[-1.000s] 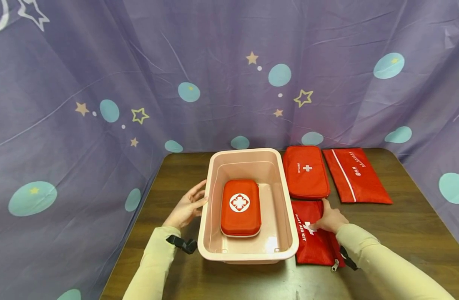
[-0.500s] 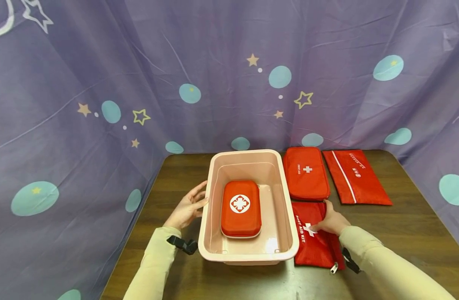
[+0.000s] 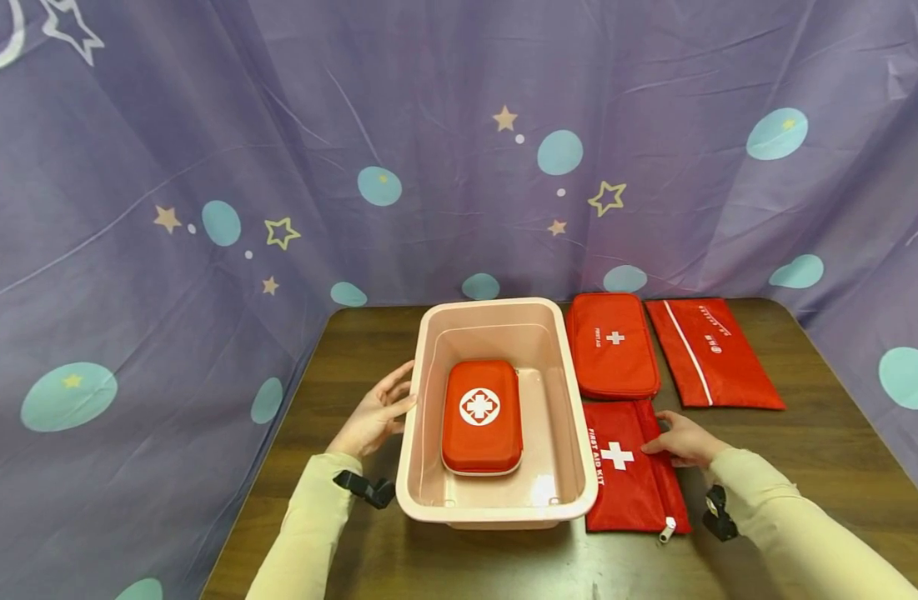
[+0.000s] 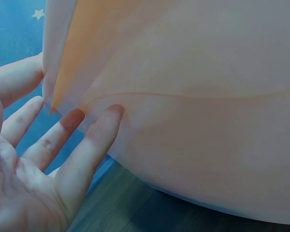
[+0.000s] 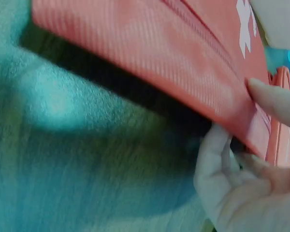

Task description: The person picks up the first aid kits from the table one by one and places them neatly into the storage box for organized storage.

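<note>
On the pink plastic bin's left side (image 3: pixel 409 450), my left hand (image 3: pixel 368 421) touches the wall with fairly straight, spread fingers; in the left wrist view the fingertips (image 4: pixel 116 113) rest against the outer wall. Inside the bin lies a red hard-shell first aid case (image 3: pixel 483 446) with a white cross emblem. My right hand (image 3: pixel 687 440) pinches the right edge of a flat red zippered first aid pouch (image 3: pixel 624 504). The right wrist view shows the thumb (image 5: pixel 270 96) on top of the pouch and the other fingers under its edge, which is raised off the table.
Behind the pouch, a red first aid bag (image 3: pixel 612 362) lies against the bin's right side. Farther right is a flat red pouch with a white stripe (image 3: pixel 729 367). The wooden table (image 3: pixel 811 475) ends at a purple curtain (image 3: pixel 459 167).
My right hand has moved right, from over the pouch's white cross to its right edge, which it now pinches. The left hand and the bin have stayed in place.
</note>
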